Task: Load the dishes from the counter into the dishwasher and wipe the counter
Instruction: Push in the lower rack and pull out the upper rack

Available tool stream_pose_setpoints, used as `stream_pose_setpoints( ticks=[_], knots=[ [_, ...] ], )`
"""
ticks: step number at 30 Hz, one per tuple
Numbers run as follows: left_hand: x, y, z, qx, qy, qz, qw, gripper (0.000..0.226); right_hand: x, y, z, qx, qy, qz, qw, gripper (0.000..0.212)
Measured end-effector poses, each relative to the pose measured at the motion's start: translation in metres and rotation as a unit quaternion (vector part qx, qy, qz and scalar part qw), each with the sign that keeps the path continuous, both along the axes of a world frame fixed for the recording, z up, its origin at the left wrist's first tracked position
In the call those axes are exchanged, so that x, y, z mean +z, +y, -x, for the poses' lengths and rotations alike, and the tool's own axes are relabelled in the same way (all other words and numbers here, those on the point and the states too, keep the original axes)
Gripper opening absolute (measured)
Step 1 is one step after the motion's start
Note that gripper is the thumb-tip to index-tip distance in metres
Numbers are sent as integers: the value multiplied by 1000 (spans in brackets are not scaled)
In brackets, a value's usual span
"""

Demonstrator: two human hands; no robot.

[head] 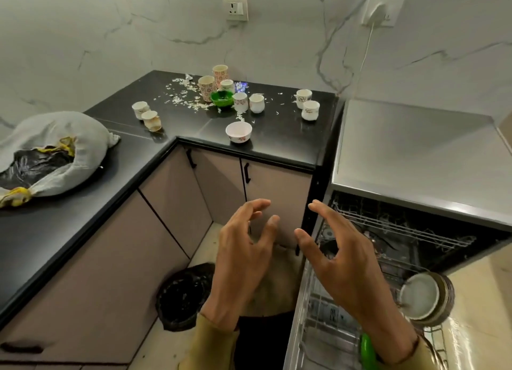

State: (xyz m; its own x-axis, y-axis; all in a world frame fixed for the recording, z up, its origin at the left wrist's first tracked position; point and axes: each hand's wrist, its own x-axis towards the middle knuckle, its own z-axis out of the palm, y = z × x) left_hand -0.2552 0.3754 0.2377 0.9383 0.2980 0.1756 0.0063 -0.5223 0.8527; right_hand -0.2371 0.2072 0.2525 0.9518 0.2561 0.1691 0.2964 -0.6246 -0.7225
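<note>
Corner kitchen: white veined marble walls (277, 37) bearing two sockets (235, 8), beige cabinet doors (171, 192) with black handles (247, 172), pale tiled floor (205, 247).

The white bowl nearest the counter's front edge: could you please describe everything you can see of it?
The white bowl is small, round and glossy, probably ceramic, with a faint floral print on its outer wall. It stands upright and alone on the black counter, close to the front edge, above the cabinet doors. Its inside looks empty and pale. Nothing touches it except the counter; scattered white scraps lie just behind it, and both hands are well away from it.
</note>
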Motion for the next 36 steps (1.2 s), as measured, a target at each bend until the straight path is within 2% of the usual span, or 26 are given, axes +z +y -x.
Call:
stream_pose_setpoints(
  ticks=[10, 15, 21, 28, 31, 36],
  knots=[
    [10, 100, -46, -6, 3, -7, 1000, 27, 12, 90, -50, -9, 43, 4, 999, 63],
    [7, 134, -66, -26, 7, -12, 1000, 29, 18, 118, -63, -47, 89, 3, 995, 64],
    [1, 156, -87, -66, 15, -17, 998, 32, 21, 132, -68, -85, 68, -1, 994, 67],
    [-7, 155, -95, -117, 37, -38, 992, 42, 14, 118, -55, -144, 73, -25, 987, 62],
    [-12, 138, -90, -127, 43, -48, 990, 37, 6, 95, -43, -165, 81, -33, 982, 67],
    [-13, 89, -66, -119, 40, -28, 992, 30, -5, 45, -21, -177, 70, -16, 982, 62]
  ],
)
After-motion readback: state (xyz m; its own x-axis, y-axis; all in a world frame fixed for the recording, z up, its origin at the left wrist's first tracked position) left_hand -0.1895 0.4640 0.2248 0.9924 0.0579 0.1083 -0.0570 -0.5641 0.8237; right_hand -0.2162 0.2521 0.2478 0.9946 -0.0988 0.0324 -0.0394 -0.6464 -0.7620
